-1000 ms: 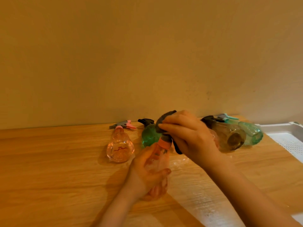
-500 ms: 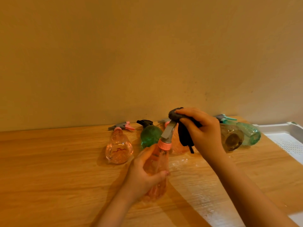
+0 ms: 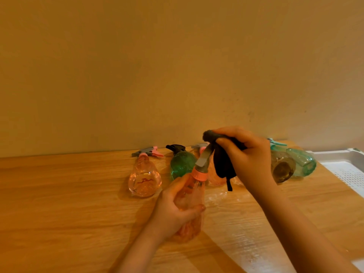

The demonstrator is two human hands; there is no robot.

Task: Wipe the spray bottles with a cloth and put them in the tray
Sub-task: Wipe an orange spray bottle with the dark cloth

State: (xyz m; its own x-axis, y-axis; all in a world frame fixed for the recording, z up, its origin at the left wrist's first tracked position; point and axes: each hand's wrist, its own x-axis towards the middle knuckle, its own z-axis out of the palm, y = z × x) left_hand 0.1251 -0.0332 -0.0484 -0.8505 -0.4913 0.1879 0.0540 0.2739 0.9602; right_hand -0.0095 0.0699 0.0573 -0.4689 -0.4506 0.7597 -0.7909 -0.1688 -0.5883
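Near the table's (image 3: 59,203) back edge, the left hand (image 3: 177,211) grips an orange spray bottle (image 3: 190,203) while the right hand (image 3: 248,156) pinches a dark cloth (image 3: 222,164) round its nozzle.

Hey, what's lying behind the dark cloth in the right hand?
Behind the dark cloth held by the right hand lies a pink spray bottle on the table. Only its body edge and grey trigger tip show; the rest is covered.
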